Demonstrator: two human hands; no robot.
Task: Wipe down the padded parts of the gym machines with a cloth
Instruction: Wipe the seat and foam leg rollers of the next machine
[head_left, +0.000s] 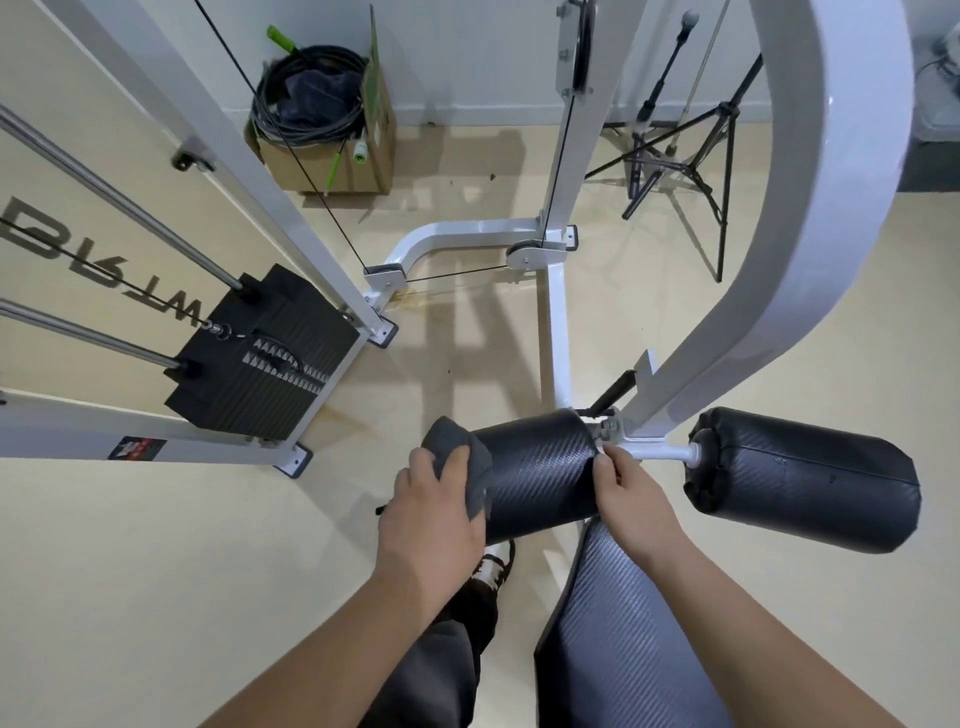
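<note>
Wipes roller pad (540, 467), cloth (457, 457) gripped in left hand (431, 514), right hand (634, 493) clasping its right end. Risks pinched fingers at bracket (610, 431) if pad spins.

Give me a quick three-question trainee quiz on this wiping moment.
1. True or false: the left hand holds the grey cloth against the left roller pad at its outer end.
2. The right hand holds: A the weight stack; B the same pad's inner end; C the cardboard box.
3. Fill in: the right roller pad is touched by ___ hands.
Key: 1 true; 2 B; 3 no.
</note>
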